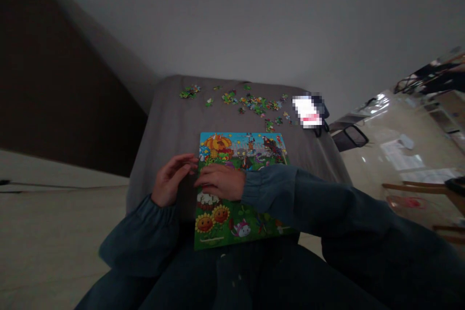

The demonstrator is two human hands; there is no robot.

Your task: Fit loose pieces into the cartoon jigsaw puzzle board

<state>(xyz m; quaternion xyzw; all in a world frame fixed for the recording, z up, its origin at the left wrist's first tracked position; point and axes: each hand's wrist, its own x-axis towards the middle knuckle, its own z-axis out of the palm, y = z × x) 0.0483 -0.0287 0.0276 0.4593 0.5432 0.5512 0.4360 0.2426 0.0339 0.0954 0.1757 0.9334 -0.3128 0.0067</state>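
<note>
Puzzle board point(241, 193): green lower field with orange-yellow sunflowers, blue sky band along the far edge, cartoon figures. Loose puzzle pieces point(250, 102): mixed green, blue, orange. Ottoman point(170, 121): plain grey. Sleeves point(276, 193): dark blue-grey.

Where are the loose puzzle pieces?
The loose puzzle pieces lie scattered along the far edge of the grey cushion, beyond the colourful puzzle board.

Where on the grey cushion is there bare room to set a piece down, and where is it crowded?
Bare grey cushion lies left of the puzzle board, between it and the cushion's left edge, above the left hand. A narrow bare strip separates the board's top from the loose pieces. The far edge is crowded with pieces. The right hand rests on the board.
</note>
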